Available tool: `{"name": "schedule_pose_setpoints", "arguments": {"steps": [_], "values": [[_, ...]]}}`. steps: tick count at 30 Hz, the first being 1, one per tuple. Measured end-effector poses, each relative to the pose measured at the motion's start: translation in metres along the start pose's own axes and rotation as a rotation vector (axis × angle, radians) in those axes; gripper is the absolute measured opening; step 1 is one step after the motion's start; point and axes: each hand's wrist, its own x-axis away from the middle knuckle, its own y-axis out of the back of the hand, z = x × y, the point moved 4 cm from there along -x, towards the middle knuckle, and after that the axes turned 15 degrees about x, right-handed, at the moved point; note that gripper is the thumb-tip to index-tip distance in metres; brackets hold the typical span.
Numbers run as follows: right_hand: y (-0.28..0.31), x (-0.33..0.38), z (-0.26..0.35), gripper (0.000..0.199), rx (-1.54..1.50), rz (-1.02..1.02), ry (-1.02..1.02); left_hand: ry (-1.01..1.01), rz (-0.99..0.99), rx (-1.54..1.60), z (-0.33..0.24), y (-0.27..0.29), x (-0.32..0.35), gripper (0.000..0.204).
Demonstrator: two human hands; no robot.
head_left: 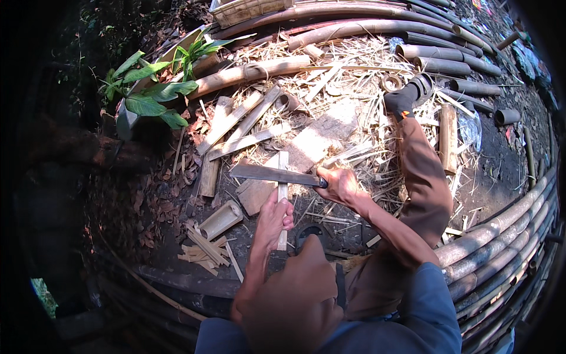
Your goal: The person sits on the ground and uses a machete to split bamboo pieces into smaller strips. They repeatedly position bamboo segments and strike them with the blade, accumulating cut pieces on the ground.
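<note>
My left hand (272,219) is closed around the lower part of a pale, flat bamboo strip (283,191), which points away from me. A machete (265,173) with a long dark blade is in my right hand (342,187), fingers wrapped round its handle. The blade lies crosswise over the strip, a short way beyond my left hand, its tip pointing left. Beneath the strip's far end is a flat wooden board (257,194). Whether the edge has cut into the strip cannot be made out.
Left of my left hand lie a split bamboo section (221,220) and a pile of thin strips (206,251). Bamboo shavings (359,88) cover the ground ahead. Long bamboo poles (501,230) are stacked at the right. My outstretched leg (427,177) lies beside my right arm.
</note>
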Motion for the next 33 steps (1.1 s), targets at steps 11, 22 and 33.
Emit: {"name": "schedule_pose_setpoints", "arguments": {"steps": [11, 22, 33], "values": [[0.002, 0.013, 0.012, 0.024, 0.088, 0.068, 0.152, -0.013, -0.146, -0.19, 0.017, 0.02, -0.009, 0.028], [0.019, 0.008, -0.138, 0.025, -0.32, -0.129, -0.604, -0.05, -0.028, -0.009, 0.031, 0.056, 0.02, 0.049], [-0.004, 0.069, -0.012, 0.033, -0.781, 0.129, -0.57, -0.747, -0.082, -0.321, -0.017, 0.044, -0.147, 0.04]]}}
